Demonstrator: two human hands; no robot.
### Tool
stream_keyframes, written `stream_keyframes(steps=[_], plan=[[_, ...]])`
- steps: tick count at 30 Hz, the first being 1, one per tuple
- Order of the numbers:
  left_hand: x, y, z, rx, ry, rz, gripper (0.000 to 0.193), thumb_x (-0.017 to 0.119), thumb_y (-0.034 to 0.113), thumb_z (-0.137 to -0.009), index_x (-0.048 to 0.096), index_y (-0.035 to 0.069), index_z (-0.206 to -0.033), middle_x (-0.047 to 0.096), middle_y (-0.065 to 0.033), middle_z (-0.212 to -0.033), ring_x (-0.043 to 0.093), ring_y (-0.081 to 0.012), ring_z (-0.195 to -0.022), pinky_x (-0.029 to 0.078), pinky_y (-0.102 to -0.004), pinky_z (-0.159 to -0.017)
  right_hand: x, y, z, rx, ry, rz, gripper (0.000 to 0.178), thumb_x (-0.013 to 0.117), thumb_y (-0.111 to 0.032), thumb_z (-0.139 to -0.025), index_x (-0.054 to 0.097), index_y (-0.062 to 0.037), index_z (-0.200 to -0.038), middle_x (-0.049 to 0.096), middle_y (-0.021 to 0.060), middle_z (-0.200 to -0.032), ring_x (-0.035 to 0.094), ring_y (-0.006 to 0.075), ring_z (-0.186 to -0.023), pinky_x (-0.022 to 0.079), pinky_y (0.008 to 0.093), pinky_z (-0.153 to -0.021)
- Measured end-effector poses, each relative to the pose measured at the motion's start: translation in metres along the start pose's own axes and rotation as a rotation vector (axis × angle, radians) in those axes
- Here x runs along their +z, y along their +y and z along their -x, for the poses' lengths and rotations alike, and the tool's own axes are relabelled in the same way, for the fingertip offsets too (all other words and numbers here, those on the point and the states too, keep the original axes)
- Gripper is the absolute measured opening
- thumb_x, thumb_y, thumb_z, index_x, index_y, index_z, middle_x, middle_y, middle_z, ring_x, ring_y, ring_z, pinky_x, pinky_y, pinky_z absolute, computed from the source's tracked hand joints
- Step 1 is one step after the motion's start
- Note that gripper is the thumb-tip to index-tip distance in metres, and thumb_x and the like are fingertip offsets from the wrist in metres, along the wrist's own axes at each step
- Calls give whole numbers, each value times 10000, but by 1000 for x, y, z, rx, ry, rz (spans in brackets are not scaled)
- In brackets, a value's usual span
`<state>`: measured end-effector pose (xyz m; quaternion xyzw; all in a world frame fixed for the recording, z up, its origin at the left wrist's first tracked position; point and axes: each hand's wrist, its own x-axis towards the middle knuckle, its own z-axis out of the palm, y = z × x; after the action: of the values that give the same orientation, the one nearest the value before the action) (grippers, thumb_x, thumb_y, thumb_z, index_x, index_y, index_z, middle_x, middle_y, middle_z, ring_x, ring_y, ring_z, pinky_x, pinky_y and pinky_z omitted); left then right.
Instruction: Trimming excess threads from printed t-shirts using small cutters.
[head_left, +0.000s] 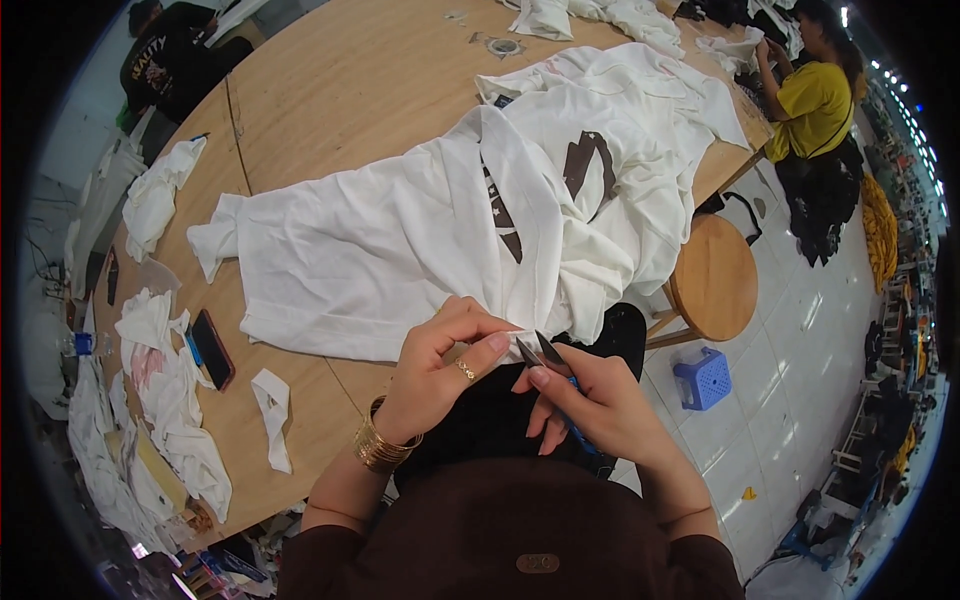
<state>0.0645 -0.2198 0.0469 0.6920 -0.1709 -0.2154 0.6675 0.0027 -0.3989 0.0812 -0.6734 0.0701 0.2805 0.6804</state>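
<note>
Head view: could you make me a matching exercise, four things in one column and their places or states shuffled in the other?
1. Scissors
2. Phone
3. Plastic stool
4. Left hand

A. blue, on the floor
B. pinching white cloth
C. held in the right hand
D. lying on the table

Pairs: 1-C, 2-D, 3-A, 4-B.

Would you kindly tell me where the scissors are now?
In the head view, the scissors are right of centre, in the right hand, beside white cloth pinched by the left hand.
</note>
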Motion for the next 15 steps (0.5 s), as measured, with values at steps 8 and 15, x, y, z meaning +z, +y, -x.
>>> stream_keyframes(steps=[8, 15], plan=[[0, 1, 1, -7, -4, -5, 146, 544, 68, -831, 634, -4, -920, 510, -16, -718, 420, -120, -735, 349, -237, -672, -1, 0, -1, 40, -10, 25, 277, 419, -244, -942, 538, 6, -941, 548, 46, -550, 575, 110, -468, 452, 220, -458], [-1, 1, 1, -16, -21, -9, 154, 531, 60, -835, 634, -2, -932, 472, -5, -691, 398, -111, -718, 336, -232, -655, -1, -3, 0, 39, 21, 56, 231, 446, -187, -930, 570, 3, -886, 563, 51, -545, 564, 94, -444, 423, 196, -427]])
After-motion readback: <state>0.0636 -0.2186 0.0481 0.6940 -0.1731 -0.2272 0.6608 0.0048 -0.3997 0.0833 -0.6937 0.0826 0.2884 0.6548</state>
